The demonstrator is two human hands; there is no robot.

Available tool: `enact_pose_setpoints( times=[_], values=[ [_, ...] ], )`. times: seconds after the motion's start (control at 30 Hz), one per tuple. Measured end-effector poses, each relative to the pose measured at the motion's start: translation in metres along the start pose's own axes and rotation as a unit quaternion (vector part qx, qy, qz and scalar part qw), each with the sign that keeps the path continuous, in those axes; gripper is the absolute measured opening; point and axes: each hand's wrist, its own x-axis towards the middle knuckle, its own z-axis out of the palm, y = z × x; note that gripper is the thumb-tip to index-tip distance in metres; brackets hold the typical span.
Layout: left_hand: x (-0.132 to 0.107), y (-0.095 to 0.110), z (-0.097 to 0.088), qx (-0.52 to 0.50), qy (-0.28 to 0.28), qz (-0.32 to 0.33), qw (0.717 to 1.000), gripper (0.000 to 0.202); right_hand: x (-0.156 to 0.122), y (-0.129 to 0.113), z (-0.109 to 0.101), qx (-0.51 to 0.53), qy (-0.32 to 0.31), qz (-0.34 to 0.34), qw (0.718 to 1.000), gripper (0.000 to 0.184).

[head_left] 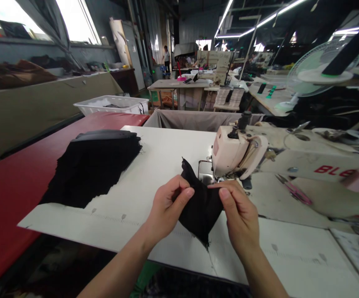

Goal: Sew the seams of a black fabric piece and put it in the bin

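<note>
A small piece of black fabric (198, 211) is stretched between my two hands, just in front of the sewing machine (233, 151). My left hand (169, 203) pinches its left side between thumb and forefinger. On the other side, my right hand (239, 211) grips the right edge, the forefinger reaching across toward the middle. One corner of the fabric points away from me and another hangs toward the table's near edge. The needle area is partly hidden behind the hands and the machine head. At the left of the white sewing table (157, 161) lies a stack of black fabric pieces (95, 169) with frayed edges.
Pink-handled scissors (300, 194) rest beneath the machine arm. A red surface (8, 211) adjoins the table at left, with a white plastic basket (114, 104) on its far end. A thread cone (347, 49) and a fan (312, 66) stand at right.
</note>
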Motion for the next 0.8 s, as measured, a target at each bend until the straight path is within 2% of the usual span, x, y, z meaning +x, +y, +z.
enact_pose_setpoints(
  times=[0.27, 0.5, 0.63, 0.8],
  values=[
    [0.002, 0.000, -0.003, -0.037, 0.014, -0.020, 0.999, 0.035, 0.002, -0.004, -0.001, 0.008, -0.025, 0.028, 0.999, 0.015],
    [-0.009, 0.004, -0.013, 0.031, -0.065, 0.005, 0.997, 0.024, 0.003, -0.002, -0.002, 0.038, -0.025, 0.036, 0.998, 0.012],
    [-0.015, 0.005, -0.013, 0.049, -0.027, -0.013, 0.998, 0.028, 0.001, -0.003, -0.002, 0.031, -0.024, 0.028, 0.999, 0.010],
    [-0.023, 0.002, -0.002, 0.088, 0.018, -0.018, 0.996, 0.026, 0.003, 0.000, -0.003, 0.019, -0.023, 0.009, 1.000, 0.011]
  ],
)
